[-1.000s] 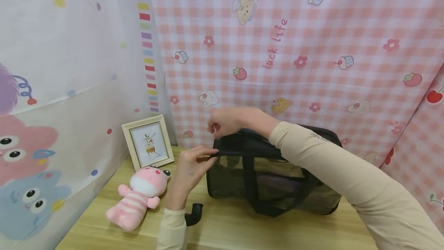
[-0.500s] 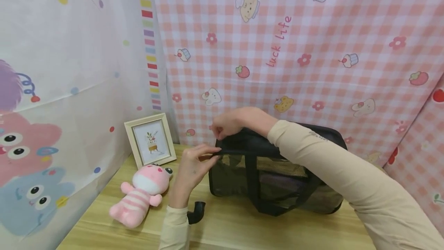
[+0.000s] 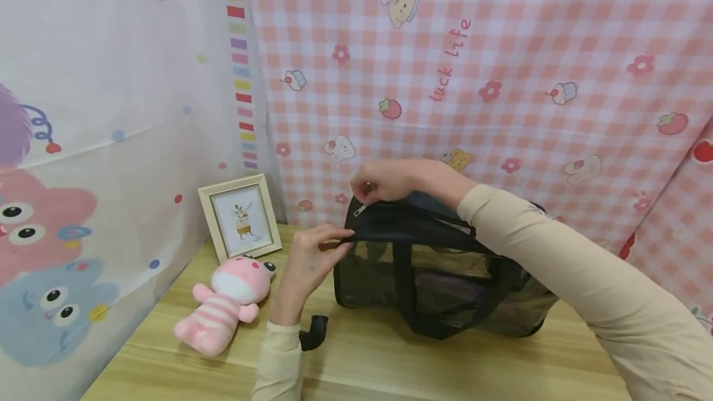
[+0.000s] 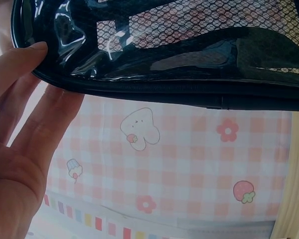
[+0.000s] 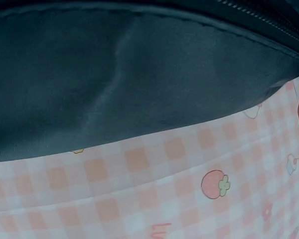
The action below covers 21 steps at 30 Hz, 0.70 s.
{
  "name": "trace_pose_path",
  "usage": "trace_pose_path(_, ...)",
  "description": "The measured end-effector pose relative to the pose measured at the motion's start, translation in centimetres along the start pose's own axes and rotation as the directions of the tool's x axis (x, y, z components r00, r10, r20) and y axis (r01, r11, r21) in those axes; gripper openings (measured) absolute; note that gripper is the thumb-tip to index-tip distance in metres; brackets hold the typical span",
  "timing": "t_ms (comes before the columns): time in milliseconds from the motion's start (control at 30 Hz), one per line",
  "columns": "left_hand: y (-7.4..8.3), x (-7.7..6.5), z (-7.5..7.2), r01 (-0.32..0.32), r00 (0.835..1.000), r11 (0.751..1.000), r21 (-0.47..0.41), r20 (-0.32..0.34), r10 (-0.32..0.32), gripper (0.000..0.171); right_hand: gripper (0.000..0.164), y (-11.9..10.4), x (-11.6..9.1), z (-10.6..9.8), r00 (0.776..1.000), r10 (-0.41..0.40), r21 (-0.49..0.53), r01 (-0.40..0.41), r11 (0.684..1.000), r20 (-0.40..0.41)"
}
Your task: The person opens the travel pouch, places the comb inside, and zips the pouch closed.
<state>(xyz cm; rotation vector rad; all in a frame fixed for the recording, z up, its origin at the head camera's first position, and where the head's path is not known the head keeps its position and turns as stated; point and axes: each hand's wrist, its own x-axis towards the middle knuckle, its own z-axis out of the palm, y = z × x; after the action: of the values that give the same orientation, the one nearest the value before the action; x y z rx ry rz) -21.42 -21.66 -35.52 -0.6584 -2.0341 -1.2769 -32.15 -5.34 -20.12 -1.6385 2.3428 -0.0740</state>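
At L end of blk bag (image 3: 367, 280), L hand (image 3: 309, 262) pinches it, R hand (image 3: 388, 179) pinches zip pull (image 3: 359, 210).

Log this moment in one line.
left hand: pinches black bag at corner | right hand: pinches zipper pull | pink plush: on table

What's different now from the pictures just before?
The right hand has slid a little to the right along the top of the black bag, and the metal zipper pull now shows clearly at its fingertips. The left hand still pinches the bag's corner, and the pink toy and picture frame haven't moved.
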Motion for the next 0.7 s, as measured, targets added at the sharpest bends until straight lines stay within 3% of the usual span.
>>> trace_pose_path(67,0.1,0.1,-0.1,-0.004,1.000,1.000,0.009,0.001,0.004,0.020,0.006,-0.1,0.1,0.2,1.000,0.023,-0.016,-0.023,1.000,0.010)
trace_pose_path(233,0.1,-0.1,0.0,0.006,1.000,1.000,0.026,-0.003,-0.006,0.020,0.023,-0.9,1.0,0.6,0.988,0.116,-0.121,-0.104,0.987,0.099)
trace_pose_path(400,0.1,-0.5,0.3,0.012,1.000,1.000,0.012,-0.008,-0.011,0.020,0.012,-1.4,1.7,1.2,0.972,0.170,-0.155,-0.145,0.977,0.161)
trace_pose_path(467,0.2,-0.5,0.4,0.018,1.000,1.000,0.010,-0.002,-0.018,0.020,0.008,-1.5,1.6,1.2,0.976,0.166,-0.134,-0.148,0.980,0.138)
trace_pose_path(567,0.2,-0.4,0.3,0.021,1.000,1.000,0.019,0.010,-0.021,0.020,0.017,-1.5,1.2,0.9,0.989,0.128,-0.095,-0.121,0.988,0.073)
trace_pose_path(700,0.1,-0.1,0.0,0.001,1.000,1.000,0.031,0.007,-0.002,0.020,0.021,-1.4,0.4,0.0,0.997,0.065,-0.117,-0.068,0.991,-0.034)
